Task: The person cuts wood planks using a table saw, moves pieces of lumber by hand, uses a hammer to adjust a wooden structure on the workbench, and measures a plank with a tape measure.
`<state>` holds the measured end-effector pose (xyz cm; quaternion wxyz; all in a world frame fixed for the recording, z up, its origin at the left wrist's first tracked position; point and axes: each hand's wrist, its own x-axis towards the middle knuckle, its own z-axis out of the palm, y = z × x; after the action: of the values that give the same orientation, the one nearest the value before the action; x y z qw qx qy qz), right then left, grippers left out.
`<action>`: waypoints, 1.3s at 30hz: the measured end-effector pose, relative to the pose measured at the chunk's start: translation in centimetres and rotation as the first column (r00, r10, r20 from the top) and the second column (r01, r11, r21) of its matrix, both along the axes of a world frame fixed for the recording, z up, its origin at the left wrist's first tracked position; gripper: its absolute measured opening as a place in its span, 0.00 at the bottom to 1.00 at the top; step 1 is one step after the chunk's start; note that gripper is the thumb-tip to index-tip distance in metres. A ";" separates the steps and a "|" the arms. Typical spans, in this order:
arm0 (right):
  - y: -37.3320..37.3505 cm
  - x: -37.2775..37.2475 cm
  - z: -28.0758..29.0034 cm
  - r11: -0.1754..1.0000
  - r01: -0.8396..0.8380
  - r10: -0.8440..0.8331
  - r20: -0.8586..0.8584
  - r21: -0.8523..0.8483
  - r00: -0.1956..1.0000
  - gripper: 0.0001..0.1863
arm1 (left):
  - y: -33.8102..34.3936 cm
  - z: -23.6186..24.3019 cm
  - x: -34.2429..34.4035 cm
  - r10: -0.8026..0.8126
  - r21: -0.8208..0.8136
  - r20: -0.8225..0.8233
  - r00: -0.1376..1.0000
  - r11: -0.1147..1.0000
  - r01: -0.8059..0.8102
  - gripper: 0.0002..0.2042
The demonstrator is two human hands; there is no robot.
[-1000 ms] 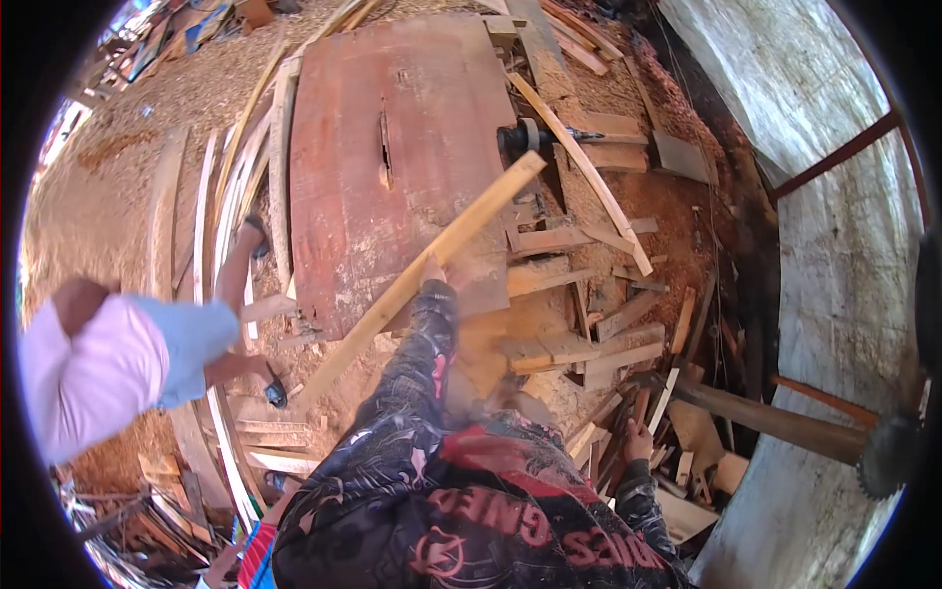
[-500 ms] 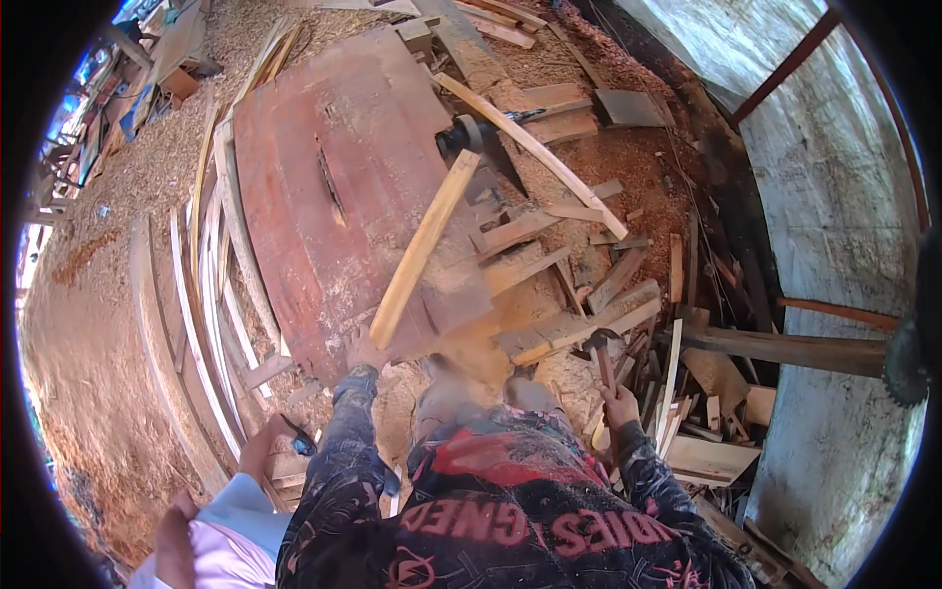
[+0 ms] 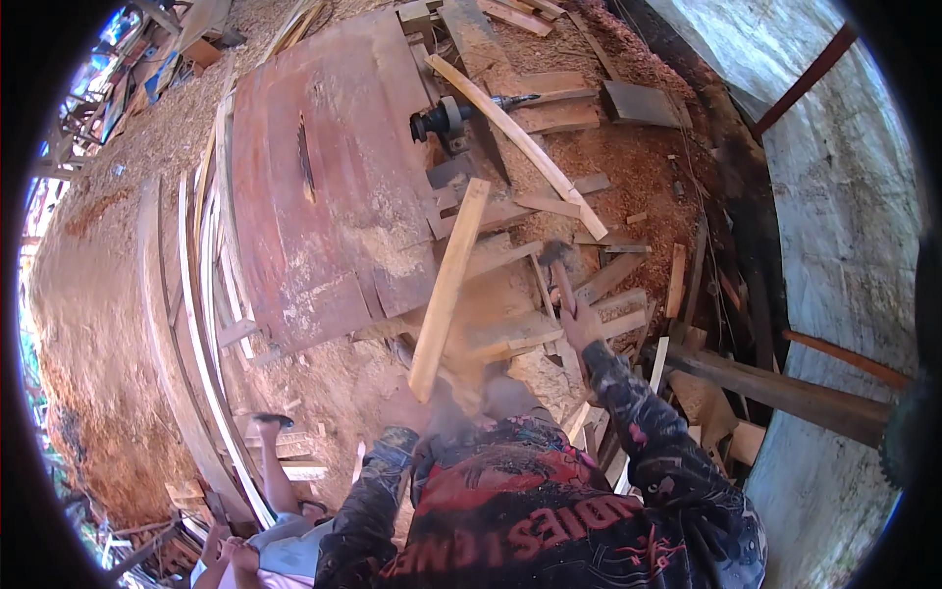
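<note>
My left hand (image 3: 404, 406) grips the near end of a pale wooden batten (image 3: 451, 285), its fingers partly blurred. The batten slants away from me, its far end over the right edge of a reddish-brown wooden table top (image 3: 339, 196). My right hand (image 3: 583, 325) is closed around the handle of a hammer (image 3: 563, 283). The dark hammer head is forward, above scrap wood to the right of the batten. A black motor-like tool (image 3: 444, 119) with a pointed shaft lies at the table's right edge, partly under another long batten (image 3: 520, 142).
Offcuts (image 3: 608, 290) are heaped on the right beside a pale sheet wall (image 3: 844, 196) and a thick beam (image 3: 775, 393). Long strips (image 3: 201, 294) lie to the left on sawdust. Another person (image 3: 285, 535) sits at the lower left, close to my left arm.
My left hand has drawn the batten toward me and to the right, off the table's near edge. My right hand has carried the hammer forward and slightly left.
</note>
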<state>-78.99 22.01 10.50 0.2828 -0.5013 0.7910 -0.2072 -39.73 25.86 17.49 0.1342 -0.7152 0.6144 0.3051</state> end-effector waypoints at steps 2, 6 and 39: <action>-4.7 0.4 1.5 0.995 -0.095 0.093 -0.078 -0.020 0.993 0.18 | 1.2 0.9 -2.1 0.081 -0.021 -0.013 0.997 0.996 -0.081 0.30; -12.9 0.8 5.8 0.983 -0.180 0.180 0.012 -0.025 0.984 0.18 | 0.5 3.9 -5.1 0.154 0.019 -0.034 0.988 0.988 -0.153 0.29; -18.6 4.4 2.8 0.618 -0.198 0.261 -0.039 -0.761 0.964 0.23 | -0.7 7.9 -7.2 0.244 0.037 -0.105 0.964 0.970 -0.242 0.27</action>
<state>-74.55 3.36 13.32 0.1009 -0.6620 0.5493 -0.4998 -46.98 25.13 25.39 0.0707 -0.7657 0.5247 0.3653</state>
